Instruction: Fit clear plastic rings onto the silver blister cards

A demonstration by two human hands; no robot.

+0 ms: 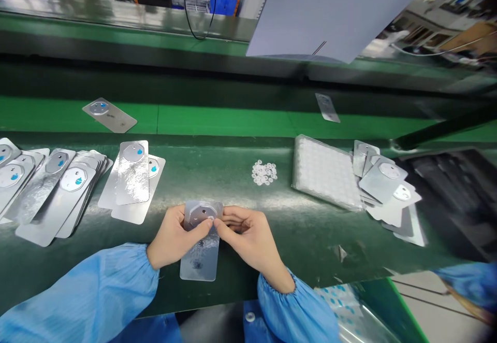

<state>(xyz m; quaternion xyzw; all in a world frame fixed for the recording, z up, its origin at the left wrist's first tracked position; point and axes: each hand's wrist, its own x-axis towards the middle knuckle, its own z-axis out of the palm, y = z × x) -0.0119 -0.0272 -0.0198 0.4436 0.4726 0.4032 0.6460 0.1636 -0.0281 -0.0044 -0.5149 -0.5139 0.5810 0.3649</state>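
Long dark-green workbench (272, 234) spanning the view, a brighter green strip (221, 120) behind it, and a large pale blue-grey sheet (334, 11) slanting across the upper right. Along the bench, overlapping rows of rectangular silver foil cards with blue droplet marks (58, 193) to the left, probably fanned for easy reach; two more stacked silver cards (132, 180) nearer the middle. Farther right, a clear plastic tray of white discs (326, 172), a loose heap of small white rings (264, 172) just left of it, and a spill of silver cards (388, 187) beside a black tray (442, 198). Front and centre, within both light-blue cuffed sleeves' reach, one silver card (202, 255) lying lengthwise on the bench, seemingly steadied for close work. Left hand (173, 237) closed around the card's upper left edge, pinning it. Right hand (248, 234) curled inward, thumb and forefinger closed in a pinch at the card's round centre, on a tiny pale piece (211, 219), too small to identify.
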